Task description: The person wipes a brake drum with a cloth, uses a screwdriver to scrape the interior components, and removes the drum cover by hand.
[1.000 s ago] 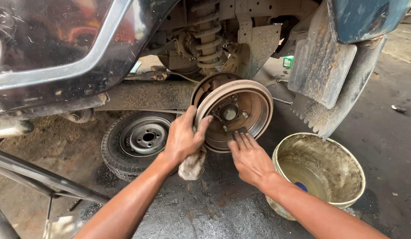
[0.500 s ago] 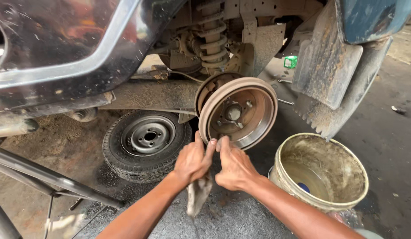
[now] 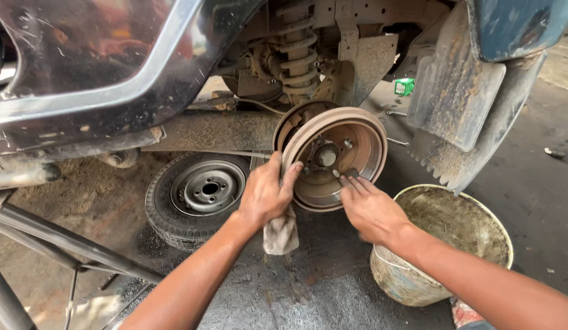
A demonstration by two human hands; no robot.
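— Now both hands are back up on the brake drum [image 3: 333,156], still mounted under the raised vehicle.
— Yes: left hand [image 3: 264,194] fingers clutch a rag [image 3: 280,233]; right hand [image 3: 369,208] fingers lie flat, holding nothing.

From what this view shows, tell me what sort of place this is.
Probably a vehicle repair workshop: a raised vehicle's bare brake drum, a removed wheel lying on the oily floor, and a grimy bucket.
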